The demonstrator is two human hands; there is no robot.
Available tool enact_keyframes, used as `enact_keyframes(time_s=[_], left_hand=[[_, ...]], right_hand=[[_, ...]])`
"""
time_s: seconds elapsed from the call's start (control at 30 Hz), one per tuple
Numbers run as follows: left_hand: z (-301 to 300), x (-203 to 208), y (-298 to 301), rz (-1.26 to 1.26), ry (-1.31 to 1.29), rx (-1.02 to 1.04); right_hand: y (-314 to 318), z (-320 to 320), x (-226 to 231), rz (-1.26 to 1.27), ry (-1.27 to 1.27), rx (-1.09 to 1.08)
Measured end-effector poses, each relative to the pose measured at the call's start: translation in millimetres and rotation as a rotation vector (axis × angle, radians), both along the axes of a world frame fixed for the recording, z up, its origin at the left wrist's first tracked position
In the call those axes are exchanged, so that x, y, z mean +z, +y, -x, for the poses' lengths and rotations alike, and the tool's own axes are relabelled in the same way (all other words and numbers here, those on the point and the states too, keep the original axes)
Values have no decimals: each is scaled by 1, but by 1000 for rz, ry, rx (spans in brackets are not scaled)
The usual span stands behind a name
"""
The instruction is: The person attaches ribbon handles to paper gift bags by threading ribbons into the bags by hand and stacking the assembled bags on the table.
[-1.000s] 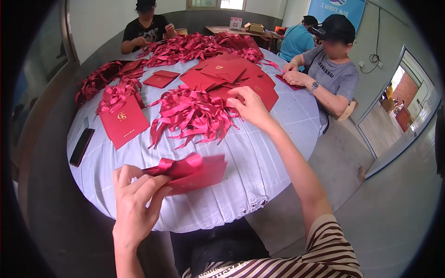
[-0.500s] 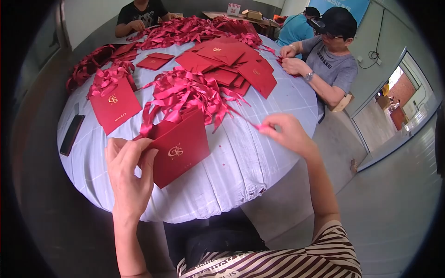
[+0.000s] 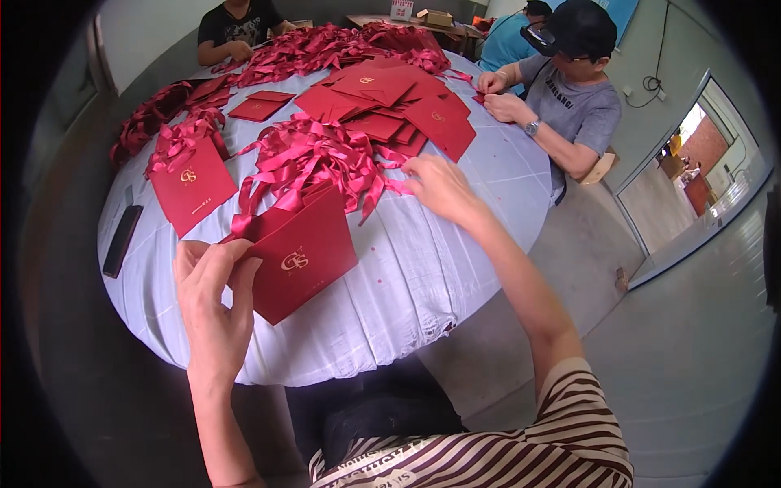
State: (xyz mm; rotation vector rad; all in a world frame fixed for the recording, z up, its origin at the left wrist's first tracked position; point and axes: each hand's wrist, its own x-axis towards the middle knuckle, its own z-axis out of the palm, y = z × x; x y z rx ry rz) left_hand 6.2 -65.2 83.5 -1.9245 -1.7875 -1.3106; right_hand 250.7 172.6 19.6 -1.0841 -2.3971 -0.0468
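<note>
My left hand (image 3: 213,305) pinches the upper left edge of a red paper gift bag (image 3: 303,259) that stands tilted at the near side of the table. The bag has a gold emblem on its front, and its top is partly open. Behind it lies a heap of shiny pink-red ribbons (image 3: 313,159), some reaching over the bag's rim. My right hand (image 3: 442,189) is at the right edge of this heap, its fingertips closed on a ribbon; the exact grip is partly hidden by the fingers.
A round table (image 3: 399,285) with a pale cloth bears stacked red bags (image 3: 443,122), another ribboned bag (image 3: 195,191), a far ribbon pile (image 3: 309,49) and a black phone (image 3: 122,240). A person in grey (image 3: 573,106) works at the right, another person (image 3: 236,32) across.
My right hand has moved left and away from me, to the ribbon heap; the ribbon stretched out to it before is now slack. My left hand keeps its pinch on the gift bag.
</note>
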Motion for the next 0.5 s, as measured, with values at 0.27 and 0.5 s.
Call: enact_keyframes(time_s=[0.27, 0.5], left_hand=[[3, 0, -3, 10, 29, -23], [4, -1, -1, -15, 18, -30]], right_hand=[[6, -15, 0, 481, 112, -65], [-30, -64, 25, 439, -204, -182]])
